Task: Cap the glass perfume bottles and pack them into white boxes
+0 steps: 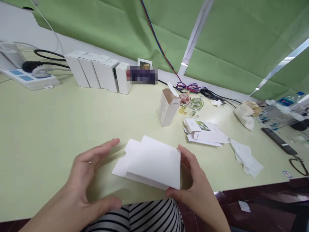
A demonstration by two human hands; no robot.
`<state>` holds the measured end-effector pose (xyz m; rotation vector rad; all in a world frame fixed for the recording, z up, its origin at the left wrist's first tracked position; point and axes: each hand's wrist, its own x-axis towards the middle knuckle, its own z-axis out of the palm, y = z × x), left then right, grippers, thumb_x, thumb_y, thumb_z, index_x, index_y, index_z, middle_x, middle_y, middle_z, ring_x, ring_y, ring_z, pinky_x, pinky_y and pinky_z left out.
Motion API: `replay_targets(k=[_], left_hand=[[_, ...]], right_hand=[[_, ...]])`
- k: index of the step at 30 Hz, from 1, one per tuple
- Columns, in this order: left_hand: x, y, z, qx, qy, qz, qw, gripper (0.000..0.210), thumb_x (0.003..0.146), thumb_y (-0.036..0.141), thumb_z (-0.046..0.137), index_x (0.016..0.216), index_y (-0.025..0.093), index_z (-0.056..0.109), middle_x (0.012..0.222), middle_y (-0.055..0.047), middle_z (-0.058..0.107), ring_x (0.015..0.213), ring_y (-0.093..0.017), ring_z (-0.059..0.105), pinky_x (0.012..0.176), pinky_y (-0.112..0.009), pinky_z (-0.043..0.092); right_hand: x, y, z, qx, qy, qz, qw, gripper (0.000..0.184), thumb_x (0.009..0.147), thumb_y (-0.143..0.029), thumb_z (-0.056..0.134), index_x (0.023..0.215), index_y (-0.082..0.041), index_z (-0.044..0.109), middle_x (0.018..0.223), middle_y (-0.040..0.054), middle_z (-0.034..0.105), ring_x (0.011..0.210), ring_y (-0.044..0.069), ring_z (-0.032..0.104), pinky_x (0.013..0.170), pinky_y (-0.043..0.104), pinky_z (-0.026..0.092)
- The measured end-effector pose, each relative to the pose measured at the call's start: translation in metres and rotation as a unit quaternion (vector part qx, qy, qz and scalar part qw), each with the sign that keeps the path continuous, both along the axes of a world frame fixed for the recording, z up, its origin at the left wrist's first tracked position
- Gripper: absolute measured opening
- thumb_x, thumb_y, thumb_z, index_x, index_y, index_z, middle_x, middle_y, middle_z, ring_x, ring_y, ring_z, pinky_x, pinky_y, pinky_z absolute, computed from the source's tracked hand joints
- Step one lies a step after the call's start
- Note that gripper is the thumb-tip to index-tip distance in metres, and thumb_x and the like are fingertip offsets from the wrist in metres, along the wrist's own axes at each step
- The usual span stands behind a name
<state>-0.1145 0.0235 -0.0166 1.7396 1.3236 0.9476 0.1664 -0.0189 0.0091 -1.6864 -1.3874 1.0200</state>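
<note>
At the table's (pixel 48 129) near edge, I see my right hand (pixel 193 187) pinching the folded white card (pixel 154 162) along its right side, thumb beneath the lower corner. My left hand (pixel 89 180) hangs open just beside it, not touching. I judge the card light, thin and easily creased, so edges are the best hold. It lies nearly flat, long axis running left to right, tilting down rightward.

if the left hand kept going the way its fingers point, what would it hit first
Most likely the folded white paper that the right hand holds: the left hand is open, its fingers aimed up and right at the paper's near-left edge. Depth is unclear; it might pass just behind.
</note>
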Motion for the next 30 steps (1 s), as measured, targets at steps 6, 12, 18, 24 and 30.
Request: replay_targets(k=[6, 12, 18, 24, 30], left_hand=[[0.017, -0.005, 0.012, -0.119, -0.154, -0.024, 0.981, 0.100, 0.067, 0.050, 0.083, 0.145, 0.052, 0.021, 0.165, -0.002, 0.022, 0.142, -0.043, 0.039, 0.104, -0.061, 0.050], [0.042, -0.012, 0.015, -0.249, -0.409, 0.007, 0.878, 0.131, 0.042, 0.041, 0.099, 0.150, 0.043, 0.026, 0.144, -0.007, 0.057, 0.130, -0.043, 0.053, 0.088, -0.041, 0.060], [0.039, -0.012, 0.007, -0.181, -0.425, -0.026, 0.887, 0.129, 0.043, 0.042, 0.099, 0.150, 0.043, 0.028, 0.145, -0.009, 0.055, 0.126, -0.041, 0.057, 0.093, -0.044, 0.058], [0.047, -0.021, 0.040, -0.261, -0.400, -0.059, 0.876, 0.113, 0.047, 0.063, 0.091, 0.145, 0.030, 0.045, 0.124, -0.011, 0.068, 0.125, -0.040, 0.056, 0.097, -0.045, 0.053], [0.048, -0.020, 0.036, -0.258, -0.352, -0.108, 0.893, 0.097, 0.057, 0.067, 0.085, 0.140, 0.027, 0.053, 0.108, -0.011, 0.074, 0.110, -0.037, 0.065, 0.092, -0.045, 0.054]], right_hand=[[-0.013, 0.001, -0.011, 0.067, 0.205, -0.012, 0.976, 0.096, 0.059, -0.045, 0.091, 0.139, -0.032, 0.042, 0.144, 0.0115, 0.054, 0.133, 0.034, 0.052, 0.110, 0.051, 0.044], [-0.045, 0.008, -0.007, 0.025, 0.317, 0.075, 0.945, 0.097, 0.052, -0.062, 0.091, 0.135, -0.036, 0.046, 0.142, 0.0084, 0.057, 0.130, 0.034, 0.055, 0.107, 0.048, 0.046], [-0.053, 0.012, -0.011, 0.005, 0.315, 0.152, 0.937, 0.100, 0.051, -0.068, 0.087, 0.136, -0.035, 0.045, 0.141, 0.0108, 0.058, 0.133, 0.035, 0.053, 0.107, 0.050, 0.047], [-0.049, 0.012, -0.026, 0.044, 0.313, 0.174, 0.932, 0.103, 0.050, -0.064, 0.091, 0.139, -0.035, 0.046, 0.139, 0.0114, 0.059, 0.133, 0.037, 0.053, 0.109, 0.052, 0.045], [-0.054, 0.012, -0.030, 0.058, 0.309, 0.184, 0.931, 0.112, 0.053, -0.068, 0.087, 0.145, -0.039, 0.031, 0.153, 0.0115, 0.045, 0.136, 0.035, 0.051, 0.108, 0.052, 0.047]])
